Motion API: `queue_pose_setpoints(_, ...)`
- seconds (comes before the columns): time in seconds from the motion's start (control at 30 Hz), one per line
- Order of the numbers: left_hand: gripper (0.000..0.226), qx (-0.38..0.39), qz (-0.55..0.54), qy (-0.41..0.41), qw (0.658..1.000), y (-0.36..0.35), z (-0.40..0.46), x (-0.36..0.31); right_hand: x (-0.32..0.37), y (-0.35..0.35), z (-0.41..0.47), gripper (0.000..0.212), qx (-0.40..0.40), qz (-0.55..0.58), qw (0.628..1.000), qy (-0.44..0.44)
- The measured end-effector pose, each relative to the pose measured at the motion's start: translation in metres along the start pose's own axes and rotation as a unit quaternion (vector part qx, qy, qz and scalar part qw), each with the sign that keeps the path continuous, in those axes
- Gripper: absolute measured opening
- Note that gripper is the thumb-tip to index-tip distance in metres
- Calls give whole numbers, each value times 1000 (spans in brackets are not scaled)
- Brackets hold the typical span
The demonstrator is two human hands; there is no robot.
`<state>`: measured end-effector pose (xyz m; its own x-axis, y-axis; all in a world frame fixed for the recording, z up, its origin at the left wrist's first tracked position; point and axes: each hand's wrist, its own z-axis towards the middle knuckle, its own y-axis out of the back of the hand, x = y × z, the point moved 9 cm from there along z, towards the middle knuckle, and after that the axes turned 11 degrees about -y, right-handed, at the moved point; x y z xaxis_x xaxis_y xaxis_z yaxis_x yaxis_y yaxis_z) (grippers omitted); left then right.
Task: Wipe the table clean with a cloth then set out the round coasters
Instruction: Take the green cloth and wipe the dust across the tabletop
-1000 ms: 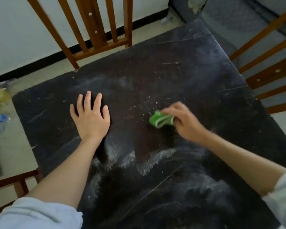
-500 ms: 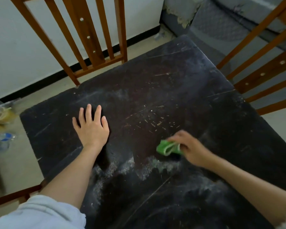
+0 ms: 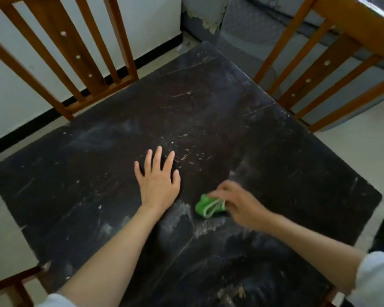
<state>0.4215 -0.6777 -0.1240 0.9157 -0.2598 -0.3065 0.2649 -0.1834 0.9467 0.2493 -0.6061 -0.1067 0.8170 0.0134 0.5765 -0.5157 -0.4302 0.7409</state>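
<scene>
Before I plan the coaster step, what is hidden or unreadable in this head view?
- Coasters: none in view; wherever they are lies outside the frame.
- Green cloth: partly covered by the right hand, which is motion-blurred.
- Table: near edge cut off by the frame bottom.
- Surface under left hand: hidden.

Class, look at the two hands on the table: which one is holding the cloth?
The right hand: its fingers curl round the bunched green cloth. The left hand lies flat on the table, holding nothing.

Wooden chairs [image 3: 75, 52], white wall [image 3: 155, 21], perhaps a grey sofa [image 3: 253, 29].
</scene>
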Motion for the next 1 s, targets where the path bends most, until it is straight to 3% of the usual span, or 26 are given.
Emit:
queue_pose_setpoints(0.1,55,18,15,-24,999,-11,-3,-23,-72,83,35,46,-228,47,967,-108)
queue_pose_setpoints(0.2,51,36,14,-7,999,-20,-4,-22,-138,129,46,47,-301,42,909,-287)
queue_pose_setpoints(0.27,50,42,11,-3,999,-18,-2,-22,-135,120,41,48,-290,8,901,-323)
queue_pose_setpoints(0.33,50,53,7,-1,999,-18,0,-23,-97,81,30,49,-263,-25,939,-220)
queue_pose_setpoints(0.43,49,54,5,11,998,-16,-1,-24,-24,-1,-13,50,-92,5,995,-37)
queue_pose_setpoints(0.5,49,54,4,16,998,-16,-1,-25,-8,-29,-35,48,27,33,999,-8)
queue_pose_setpoints(0.53,48,56,4,20,998,-16,-1,-25,-11,-23,-34,45,24,64,997,-23)
queue_pose_setpoints(0.6,48,60,5,23,998,-16,0,-27,-38,20,-13,38,-83,174,978,-81)
queue_pose_setpoints(0.67,49,60,6,25,998,-16,-1,-29,-91,81,14,39,-249,140,942,-175)
queue_pose_setpoints(0.73,48,59,5,30,998,-15,-1,-29,-131,123,35,45,-300,46,915,-267)
queue_pose_setpoints(0.8,48,58,3,35,998,-16,0,-28,-148,137,45,49,-312,24,882,-352)
queue_pose_setpoints(0.87,47,52,-1,36,998,-16,1,-28,-117,121,50,51,-301,-20,899,-318)
queue_pose_setpoints(0.93,46,38,3,36,999,-17,1,-27,-66,73,48,48,-247,-46,953,-169)
queue_pose_setpoints(1.0,45,26,3,42,999,-18,1,-28,-29,27,23,49,-144,-11,989,-43)
